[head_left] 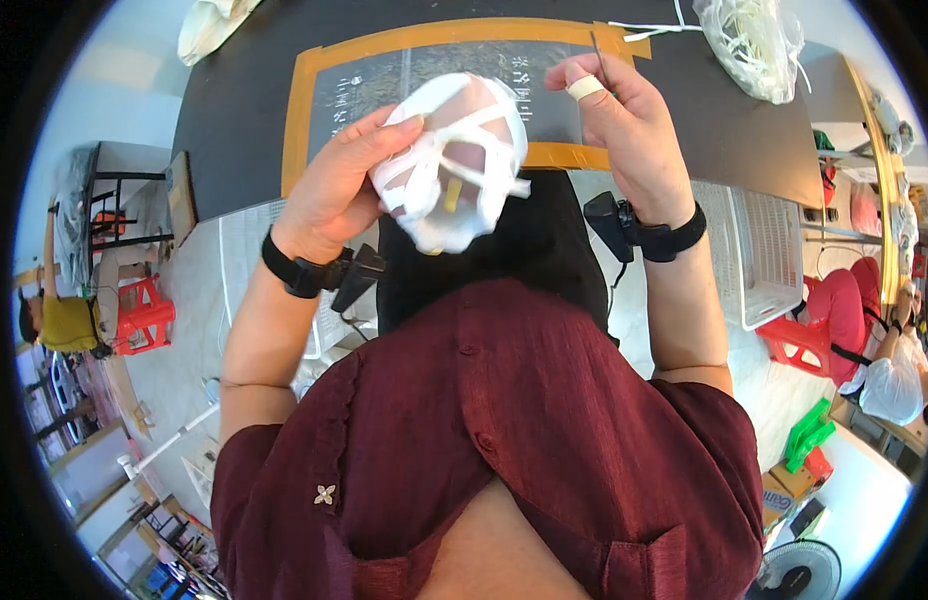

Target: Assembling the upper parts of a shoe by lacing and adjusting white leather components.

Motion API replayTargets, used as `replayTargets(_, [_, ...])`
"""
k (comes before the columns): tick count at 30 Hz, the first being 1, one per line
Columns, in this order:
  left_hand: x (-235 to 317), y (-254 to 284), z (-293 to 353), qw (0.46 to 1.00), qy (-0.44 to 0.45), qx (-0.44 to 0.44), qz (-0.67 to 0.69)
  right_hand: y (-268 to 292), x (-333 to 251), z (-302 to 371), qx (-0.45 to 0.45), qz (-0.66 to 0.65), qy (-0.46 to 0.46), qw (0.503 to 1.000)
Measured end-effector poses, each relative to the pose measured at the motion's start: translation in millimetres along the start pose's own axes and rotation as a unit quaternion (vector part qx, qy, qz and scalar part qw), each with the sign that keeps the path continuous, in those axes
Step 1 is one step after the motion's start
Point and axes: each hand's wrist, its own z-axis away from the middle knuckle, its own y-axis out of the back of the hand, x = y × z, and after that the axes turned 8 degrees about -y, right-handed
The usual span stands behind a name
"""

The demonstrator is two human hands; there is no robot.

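Note:
My left hand (334, 185) grips the left edge of a rounded white strappy piece (496, 165), thumb on top. Crossing white bands run over its face, with gaps between them and a short end sticking out at the right. A bit of yellow shows inside it. To the right, clear of the piece, my right hand (639, 135) is pinched around a thin dark rod-like tool (598, 52), whose lower part is hidden by the fingers. A pale strip of tape (585, 87) wraps one digit of that hand. Both hands are above the near part of the table.
A printed grey mat (384, 75) edged with brown tape lies on the dark table (234, 120). At the far right sits a clear bag of white strips (754, 50); a cream cloth item (212, 28) is at far left. White plastic crates (769, 250) stand below the table.

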Motion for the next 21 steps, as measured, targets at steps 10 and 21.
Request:
replayTargets(10, [51.7, 11.6, 17.1, 0.980, 0.066, -0.088, -0.163, -43.6, 2.6, -19.8, -0.327, -0.238, -0.101, 0.909])
replayTargets(21, [-37.0, -32.0, 3.9, 0.786, -0.479, 0.084, -0.382, -108.7, -25.5, -10.1, -0.074, -0.512, -0.194, 0.833])
